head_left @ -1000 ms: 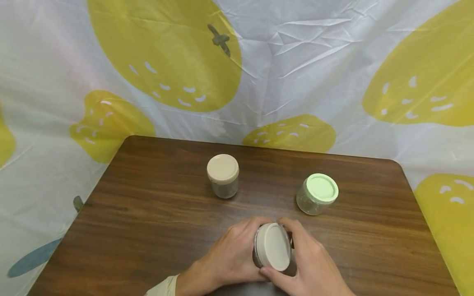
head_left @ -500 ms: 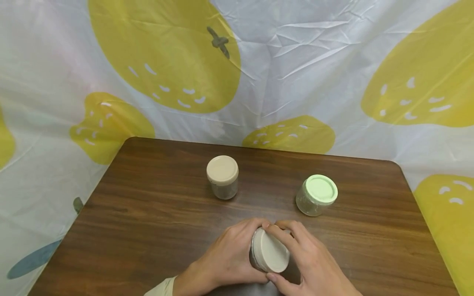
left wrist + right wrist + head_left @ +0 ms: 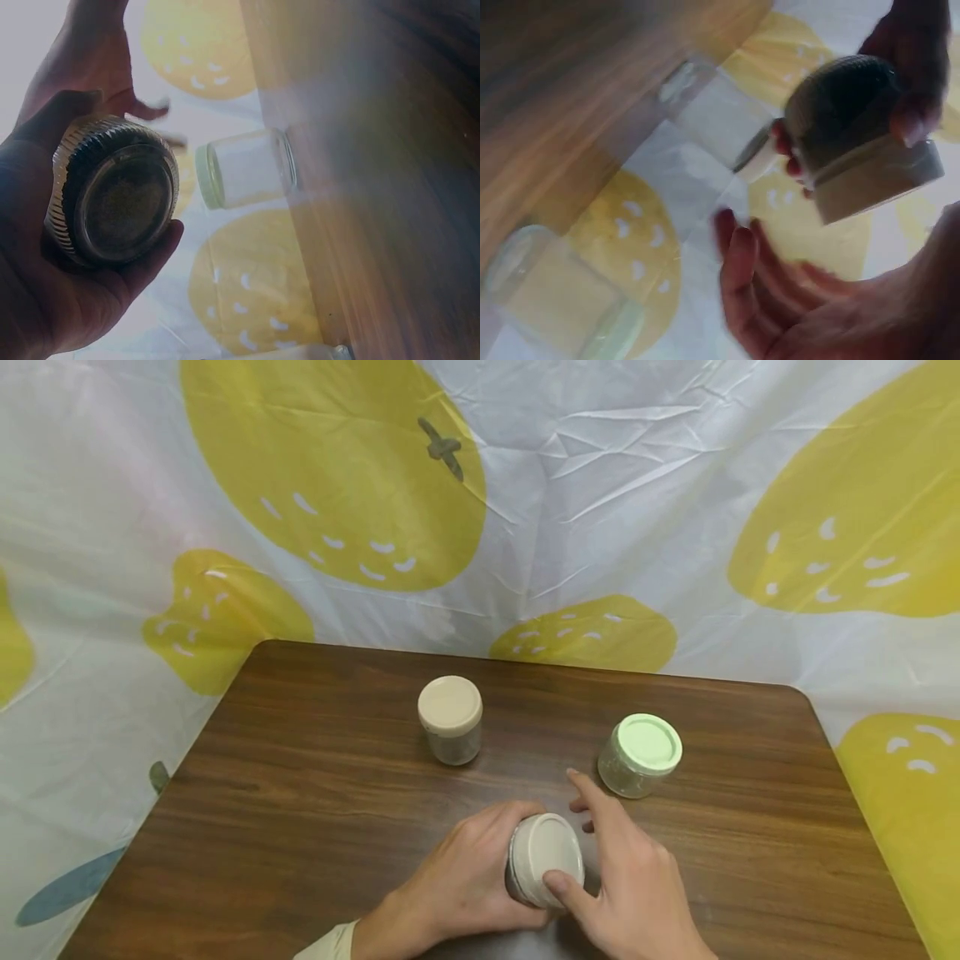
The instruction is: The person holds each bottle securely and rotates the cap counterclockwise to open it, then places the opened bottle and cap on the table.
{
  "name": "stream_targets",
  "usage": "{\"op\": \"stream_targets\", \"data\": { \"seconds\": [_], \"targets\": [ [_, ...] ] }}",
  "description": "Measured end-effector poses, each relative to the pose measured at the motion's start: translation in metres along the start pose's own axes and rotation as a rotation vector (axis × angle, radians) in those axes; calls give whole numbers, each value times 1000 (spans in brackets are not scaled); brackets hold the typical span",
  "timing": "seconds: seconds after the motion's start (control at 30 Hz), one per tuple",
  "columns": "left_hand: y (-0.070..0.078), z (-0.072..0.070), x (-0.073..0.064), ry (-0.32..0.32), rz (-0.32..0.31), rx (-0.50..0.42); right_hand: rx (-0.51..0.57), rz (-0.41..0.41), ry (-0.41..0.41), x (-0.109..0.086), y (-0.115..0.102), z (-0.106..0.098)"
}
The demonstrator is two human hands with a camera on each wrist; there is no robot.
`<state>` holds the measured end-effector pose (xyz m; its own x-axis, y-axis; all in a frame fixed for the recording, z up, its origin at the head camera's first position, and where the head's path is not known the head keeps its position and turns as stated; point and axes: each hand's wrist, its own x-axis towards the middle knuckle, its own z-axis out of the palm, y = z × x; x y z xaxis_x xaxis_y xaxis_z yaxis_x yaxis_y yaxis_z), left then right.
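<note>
The fingers of the left hand [image 3: 476, 872] are curled round a ribbed jar [image 3: 546, 860], thumb on one side of its body and the rest on the other. The fingers of the right hand [image 3: 637, 885] are apart and grip nothing: the index finger reaches forward past the jar, and the thumb overlaps the pale lid in the head view, while the right wrist view shows a gap between that hand and the jar.

The held jar is raised above the near part of the worktop [image 3: 300, 802] and tilted, its off-white lid on and turned toward the right hand; its dark, round base faces the left wrist camera.

Just beyond the right index finger, a clear jar with a light green lid [image 3: 640, 756] stands upright. Farther back and to the left, well apart from it, stands a second clear jar with a beige lid [image 3: 452, 720].

The worktop is dark brown with a wood grain and rounded far corners. Behind it hangs a creased white cloth [image 3: 585, 543] printed with large yellow fruit. A pale sleeve [image 3: 330, 942] shows at the left wrist.
</note>
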<state>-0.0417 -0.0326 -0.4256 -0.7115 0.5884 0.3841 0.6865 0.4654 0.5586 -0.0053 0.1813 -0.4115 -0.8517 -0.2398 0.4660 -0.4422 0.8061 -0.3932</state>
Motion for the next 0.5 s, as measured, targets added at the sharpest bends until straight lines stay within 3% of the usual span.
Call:
{"op": "stream_targets", "data": {
  "seconds": [0.1, 0.2, 0.33, 0.5],
  "targets": [
    [0, 1, 1, 3, -1, 14, -111, 210, -72, 7, -12, -3],
    [1, 1, 1, -12, -14, 14, -208, 333, -172, 14, -23, -5],
    [1, 3, 1, -31, -17, 13, -249, 375, -220, 18, -32, -6],
    [-1, 4, 1, -38, -1, 10, -239, 338, -212, 17, -33, -7]
  ]
}}
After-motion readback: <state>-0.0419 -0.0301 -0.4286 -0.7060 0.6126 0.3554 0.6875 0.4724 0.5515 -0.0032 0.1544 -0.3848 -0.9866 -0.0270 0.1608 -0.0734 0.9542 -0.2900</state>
